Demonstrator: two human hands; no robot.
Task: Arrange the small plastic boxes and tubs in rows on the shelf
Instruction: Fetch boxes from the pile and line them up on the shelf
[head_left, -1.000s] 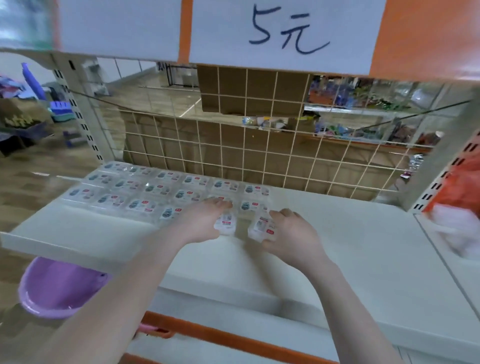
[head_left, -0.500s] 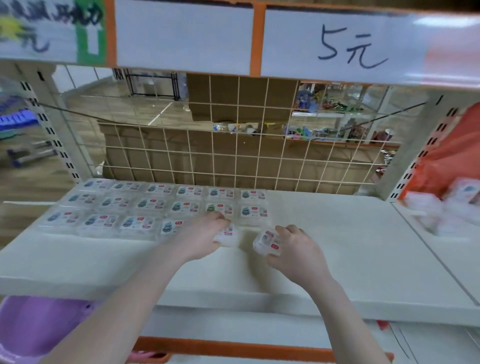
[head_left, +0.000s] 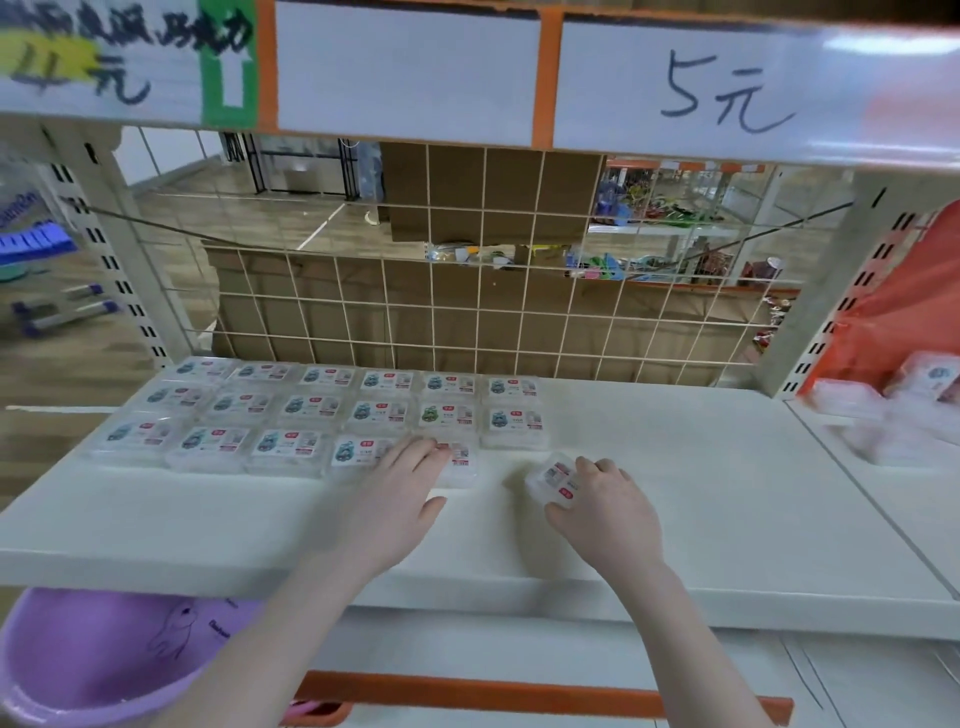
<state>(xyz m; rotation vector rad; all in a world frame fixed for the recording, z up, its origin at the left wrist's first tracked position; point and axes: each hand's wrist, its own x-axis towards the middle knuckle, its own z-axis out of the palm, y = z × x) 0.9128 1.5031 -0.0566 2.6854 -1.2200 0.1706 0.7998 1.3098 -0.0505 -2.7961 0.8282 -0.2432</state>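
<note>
Several small clear plastic boxes with printed labels lie flat in three rows (head_left: 332, 410) on the left half of the white shelf (head_left: 675, 499). My left hand (head_left: 400, 493) lies flat with straight fingers on the last box of the front row (head_left: 460, 465). To its right my right hand (head_left: 608, 506) grips another clear box (head_left: 553, 478), tilted, just above the shelf and apart from the rows.
A wire grid panel (head_left: 467, 312) closes the back of the shelf. More clear boxes (head_left: 904, 410) sit piled on the neighbouring shelf at right, before an orange bag (head_left: 898, 306). A purple tub (head_left: 104, 660) stands below left. Price signs (head_left: 727, 98) hang overhead.
My left hand has set its box down at the end of the front row and flattened on it. My right hand has drifted slightly right with its box.
</note>
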